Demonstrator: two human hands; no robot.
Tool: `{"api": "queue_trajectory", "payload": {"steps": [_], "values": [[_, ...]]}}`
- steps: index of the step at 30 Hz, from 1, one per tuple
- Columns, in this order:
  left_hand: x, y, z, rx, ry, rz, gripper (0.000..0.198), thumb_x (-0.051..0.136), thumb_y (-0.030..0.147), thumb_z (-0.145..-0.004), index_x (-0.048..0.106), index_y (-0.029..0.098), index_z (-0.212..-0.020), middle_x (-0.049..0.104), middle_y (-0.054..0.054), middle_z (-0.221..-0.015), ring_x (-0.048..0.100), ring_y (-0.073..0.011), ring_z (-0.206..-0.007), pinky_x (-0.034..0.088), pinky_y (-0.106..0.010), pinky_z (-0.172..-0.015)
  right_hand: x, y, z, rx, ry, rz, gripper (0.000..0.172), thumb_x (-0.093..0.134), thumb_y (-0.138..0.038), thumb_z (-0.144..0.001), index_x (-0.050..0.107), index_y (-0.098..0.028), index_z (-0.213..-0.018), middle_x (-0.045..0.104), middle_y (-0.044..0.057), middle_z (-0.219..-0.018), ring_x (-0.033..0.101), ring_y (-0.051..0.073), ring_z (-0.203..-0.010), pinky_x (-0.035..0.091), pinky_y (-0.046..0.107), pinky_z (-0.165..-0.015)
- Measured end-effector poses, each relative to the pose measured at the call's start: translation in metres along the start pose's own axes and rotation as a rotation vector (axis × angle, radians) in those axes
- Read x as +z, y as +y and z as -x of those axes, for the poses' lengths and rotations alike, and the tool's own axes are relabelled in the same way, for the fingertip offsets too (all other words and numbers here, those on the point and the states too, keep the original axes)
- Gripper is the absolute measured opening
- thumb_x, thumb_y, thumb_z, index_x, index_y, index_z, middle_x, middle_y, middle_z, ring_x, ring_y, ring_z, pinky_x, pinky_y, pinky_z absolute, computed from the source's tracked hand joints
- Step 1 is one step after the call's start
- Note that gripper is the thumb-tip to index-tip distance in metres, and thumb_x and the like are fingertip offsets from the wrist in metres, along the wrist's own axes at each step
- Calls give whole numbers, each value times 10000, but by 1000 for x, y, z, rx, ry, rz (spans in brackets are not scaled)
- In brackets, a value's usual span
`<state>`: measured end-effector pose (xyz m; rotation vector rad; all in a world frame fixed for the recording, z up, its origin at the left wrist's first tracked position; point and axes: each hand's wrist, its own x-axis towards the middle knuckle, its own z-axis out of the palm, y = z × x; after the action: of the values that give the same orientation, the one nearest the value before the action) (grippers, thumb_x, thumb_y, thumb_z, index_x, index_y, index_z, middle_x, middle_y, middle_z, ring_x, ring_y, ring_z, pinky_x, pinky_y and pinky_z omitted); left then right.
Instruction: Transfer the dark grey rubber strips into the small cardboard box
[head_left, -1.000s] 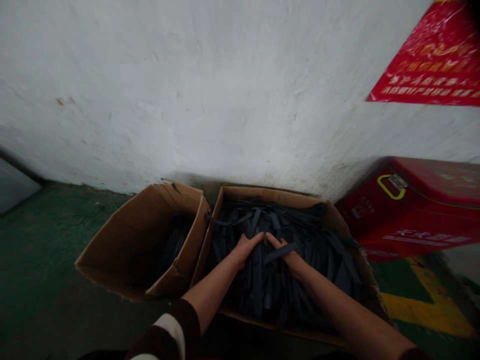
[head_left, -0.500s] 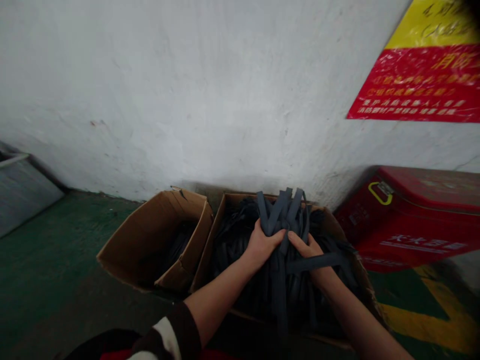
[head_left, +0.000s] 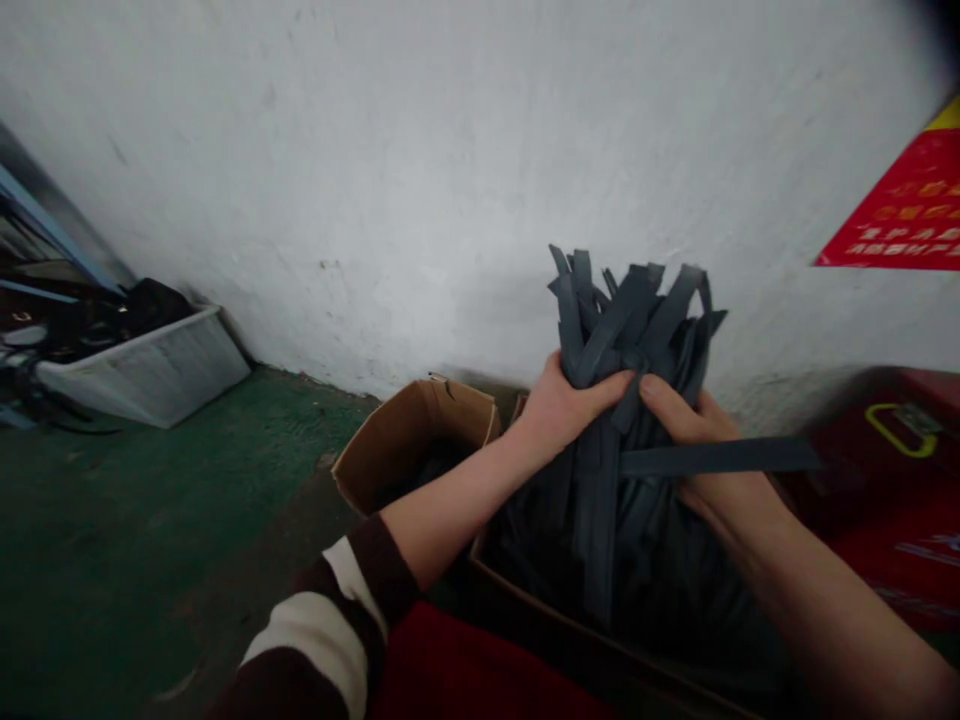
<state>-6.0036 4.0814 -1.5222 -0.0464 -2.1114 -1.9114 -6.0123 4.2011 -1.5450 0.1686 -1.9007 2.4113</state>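
Note:
Both hands grip one thick bundle of dark grey flat strips (head_left: pixel 626 330), lifted above a cardboard box (head_left: pixel 525 590) that is full of more such strips. My left hand (head_left: pixel 559 405) is wrapped round the bundle's left side. My right hand (head_left: pixel 701 445) closes on its right side, and one loose strip sticks out sideways across its fingers. The strips' upper ends fan out above my hands; their lower ends hang down into the box.
A second cardboard box (head_left: pixel 409 440) stands to the left, holding a few strips. A red case with a yellow handle (head_left: pixel 900 470) sits at the right against the white wall. A grey tray (head_left: pixel 146 365) with dark clutter lies at far left on the green floor.
My hands went from lying on the strips in the box to closing round a bundle and raising it well above the box. My view has swung left.

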Motion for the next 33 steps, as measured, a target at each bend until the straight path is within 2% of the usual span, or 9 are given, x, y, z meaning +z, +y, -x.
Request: {"api": "queue_trajectory", "payload": {"steps": [5, 8, 13, 17, 20, 24, 26, 29, 33], "values": [[-104, 63, -20, 84, 92, -34, 527, 680, 376, -671, 478, 114, -1081, 590, -97, -1035, 562, -247, -981, 451, -404, -886, 119, -36, -10, -123, -205, -197, 541, 657, -506, -628, 560, -153, -1026, 637, 57, -973, 607, 228, -896, 517, 369, -804], [-176, 66, -28, 103, 132, -93, 555, 668, 391, -673, 470, 107, -1107, 577, -104, -1067, 558, -251, -997, 448, -412, -892, 190, -16, -15, -165, -293, -235, 584, 615, -547, -656, 532, -153, -1079, 622, 61, -1019, 589, 217, -933, 492, 371, -846], [-274, -30, -15, -114, 194, -343, 591, 649, 437, -677, 464, 131, -1147, 595, -101, -1088, 567, -233, -991, 454, -349, -891, 267, 92, 5, 122, -267, 20, 533, 523, -502, -737, 474, -171, -1152, 569, 65, -1143, 526, 194, -1057, 429, 335, -926], [-304, -130, 14, -468, 165, -669, 591, 719, 331, -592, 525, 106, -1103, 617, -135, -1058, 558, -276, -1016, 438, -332, -892, 268, 156, 29, 413, -378, 236, 395, 564, -361, -694, 557, -125, -1010, 622, 126, -1009, 550, 254, -1016, 432, 389, -894], [-309, -164, 22, -546, 130, -743, 527, 713, 291, -575, 566, 93, -1041, 622, -162, -1038, 536, -312, -1047, 410, -366, -912, 234, 157, 30, 442, -446, 196, 379, 548, -301, -693, 552, -135, -1033, 614, 111, -1047, 557, 213, -1014, 419, 346, -915], [-285, -147, 3, -455, 36, -870, 452, 573, 278, -694, 545, 80, -1099, 531, -170, -1197, 439, -287, -1168, 278, -363, -1025, 130, 151, 4, 342, -562, 323, 427, 479, -390, -759, 528, -159, -1114, 608, 74, -1088, 578, 160, -977, 442, 299, -893], [-247, -127, -7, -227, -36, -945, 464, 504, 298, -748, 512, 87, -1161, 494, -141, -1247, 417, -255, -1188, 243, -341, -1049, 54, 161, -14, 218, -467, 754, 369, 432, -371, -796, 563, -176, -1080, 615, 35, -1080, 557, 136, -1013, 418, 252, -917], [-160, -114, -10, -26, -261, -829, 435, 479, 327, -780, 518, 147, -1174, 530, -72, -1219, 466, -211, -1142, 308, -293, -1017, -60, 186, -38, 276, -301, 1003, 406, 347, -267, -833, 503, -103, -1170, 566, 95, -1158, 526, 172, -1062, 379, 296, -955], [-49, -162, -10, -475, -337, -736, 342, 548, 246, -733, 597, 124, -1049, 606, -122, -1098, 548, -257, -1041, 412, -305, -913, -158, 224, -63, 390, -309, 1238, 456, 437, -288, -797, 521, 5, -1137, 545, 207, -1148, 513, 286, -1072, 373, 369, -935]]}}
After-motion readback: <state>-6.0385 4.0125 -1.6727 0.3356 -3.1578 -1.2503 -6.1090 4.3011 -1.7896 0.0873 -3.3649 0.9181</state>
